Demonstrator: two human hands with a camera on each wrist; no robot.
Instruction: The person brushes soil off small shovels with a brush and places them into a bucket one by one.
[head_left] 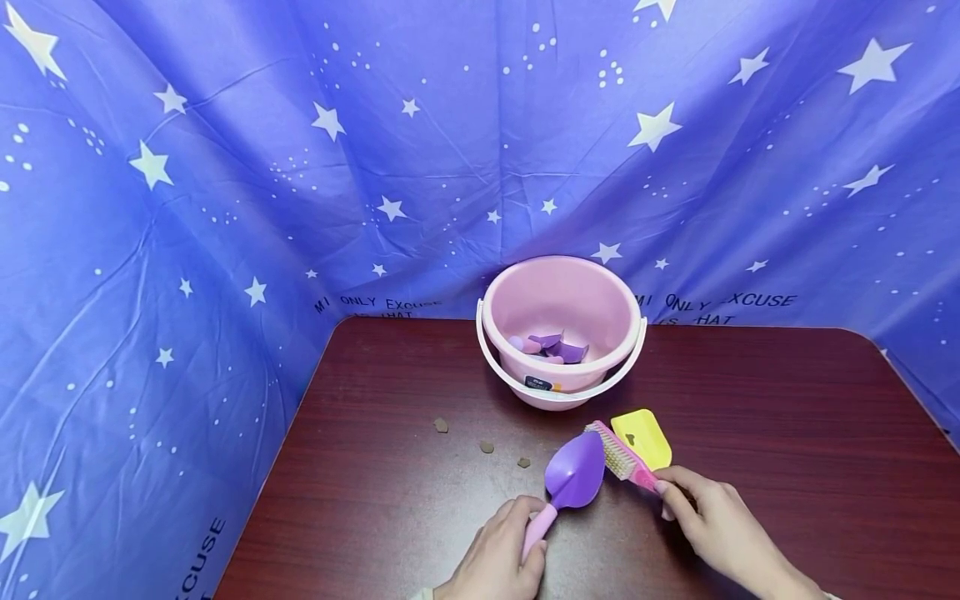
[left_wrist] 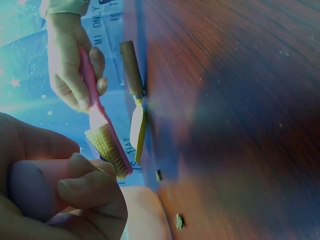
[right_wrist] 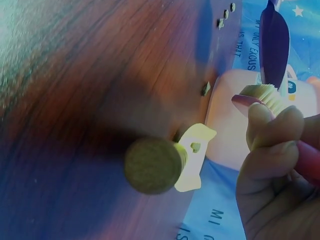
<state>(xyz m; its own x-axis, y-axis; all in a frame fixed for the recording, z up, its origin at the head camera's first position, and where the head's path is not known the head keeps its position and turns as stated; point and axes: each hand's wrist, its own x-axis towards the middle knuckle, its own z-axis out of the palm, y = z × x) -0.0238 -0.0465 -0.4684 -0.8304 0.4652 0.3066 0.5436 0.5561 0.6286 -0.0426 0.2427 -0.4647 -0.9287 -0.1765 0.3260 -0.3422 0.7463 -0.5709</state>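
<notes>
My left hand [head_left: 501, 550] grips the pink handle of a toy shovel [head_left: 576, 468] with a purple blade, held over the table. In my right hand [head_left: 716, 521] is a pink brush [head_left: 626, 457], its pale bristles facing the shovel blade and right at its edge in the head view. Under the right hand lies a yellow shovel [head_left: 652, 437], a small brown piece [right_wrist: 195, 147] on its blade. Its wooden handle [left_wrist: 131, 67] shows in the left wrist view. Several brown bits [head_left: 487, 447] lie on the table left of the purple blade.
A pink bucket [head_left: 555, 379] with a white handle stands beyond the hands, with purple and pink things [head_left: 566, 352] inside. The dark red wooden table [head_left: 787, 417] backs onto a blue star-patterned curtain [head_left: 450, 167].
</notes>
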